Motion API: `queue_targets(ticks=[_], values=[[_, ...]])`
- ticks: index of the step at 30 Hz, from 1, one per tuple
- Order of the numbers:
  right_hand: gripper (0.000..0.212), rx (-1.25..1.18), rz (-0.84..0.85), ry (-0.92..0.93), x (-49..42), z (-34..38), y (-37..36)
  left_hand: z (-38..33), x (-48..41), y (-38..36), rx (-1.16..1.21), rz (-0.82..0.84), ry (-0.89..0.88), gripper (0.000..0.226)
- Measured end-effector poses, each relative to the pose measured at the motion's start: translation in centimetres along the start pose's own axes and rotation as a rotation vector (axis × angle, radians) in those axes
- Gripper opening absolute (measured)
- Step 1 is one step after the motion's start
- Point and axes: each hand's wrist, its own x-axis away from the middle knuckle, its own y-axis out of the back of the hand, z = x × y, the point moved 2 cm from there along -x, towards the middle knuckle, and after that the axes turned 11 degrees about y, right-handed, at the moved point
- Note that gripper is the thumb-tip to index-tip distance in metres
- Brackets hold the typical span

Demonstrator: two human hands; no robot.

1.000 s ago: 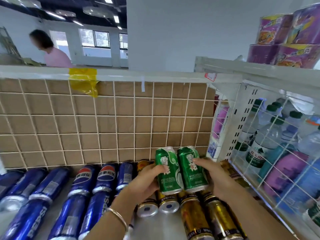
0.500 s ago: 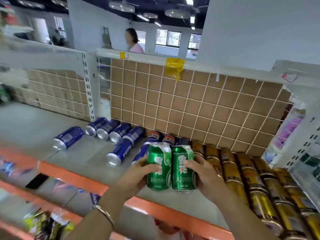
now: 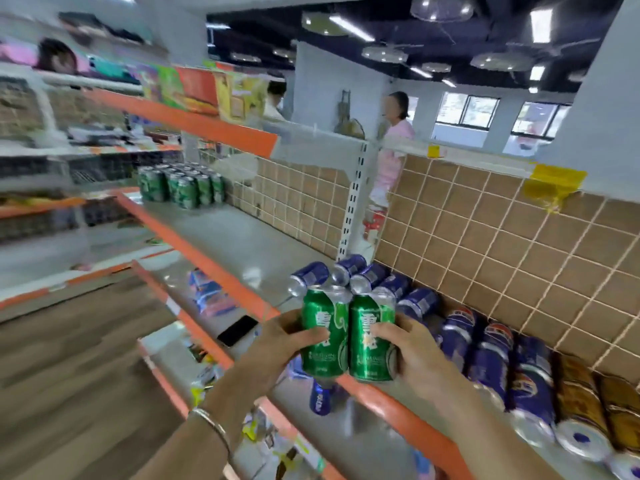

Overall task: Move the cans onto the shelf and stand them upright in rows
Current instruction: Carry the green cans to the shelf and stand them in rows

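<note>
Two green cans are upright side by side in front of me. My left hand (image 3: 277,341) grips the left green can (image 3: 323,336), and my right hand (image 3: 412,351) grips the right green can (image 3: 370,341). Both cans hover over the orange front edge of the grey shelf (image 3: 242,244). At the shelf's far left end several green cans (image 3: 181,187) stand upright in rows.
Blue cans (image 3: 491,355) and gold cans (image 3: 581,393) lie on their sides along the brown tiled back panel (image 3: 502,244). A dark phone (image 3: 238,330) lies on the lower shelf. Two people stand beyond the shelving. Wooden floor is at the left.
My view has swung left along the shelf, with both green cans still held together. The standing green cans at the far left have come into sight, and the bottle rack is out of view.
</note>
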Motion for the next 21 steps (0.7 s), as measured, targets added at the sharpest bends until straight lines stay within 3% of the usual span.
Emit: queue_targets(ticks=[6, 13, 21], values=[[0.019, 0.021, 0.125, 0.022, -6.3, -2.3, -10.8, -4.5, -1.0, 11.4, -0.057, -0.032, -0.052, 0.032], [0.043, 0.005, 0.207, -0.001, -13.0, -5.5, -21.9, -9.6, -2.3, 23.9, -0.126, 0.009, -0.060, 0.042], [0.039, 0.005, 0.313, -0.012, -20.4, -9.1, -30.1, -12.3, -5.4, 33.5, -0.168, -0.078, -0.092, 0.037]])
